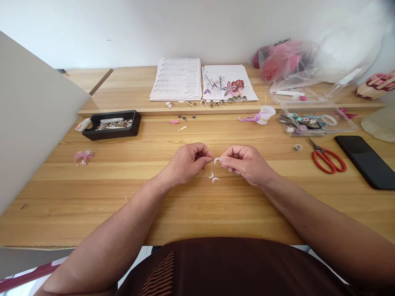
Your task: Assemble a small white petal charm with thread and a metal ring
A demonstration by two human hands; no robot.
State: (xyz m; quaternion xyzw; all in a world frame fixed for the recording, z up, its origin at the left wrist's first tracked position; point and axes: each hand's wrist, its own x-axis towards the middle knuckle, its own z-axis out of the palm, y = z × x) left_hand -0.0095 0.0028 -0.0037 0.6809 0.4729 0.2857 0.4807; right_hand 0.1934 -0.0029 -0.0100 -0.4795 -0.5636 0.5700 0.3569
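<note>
Between the thumb and fingertips of my right hand (247,162) is a small white crescent-shaped piece (216,160), its curved end sticking out to the left. Close beside it, my left hand (193,162) is closed in a pinch, the fingertips almost at the crescent. Whatever those left fingers hold, if anything, is too small to make out. Just below the hands, two more white crescents (215,179) lie near each other on the wooden table (108,205).
Red-handled scissors (328,159) and a black phone (365,160) lie at right, near a clear box (321,123) of spools. A black tray (112,125) of beads stands at left. Behind are a sheet of crescents (175,78) and papers with flower ornaments (236,86).
</note>
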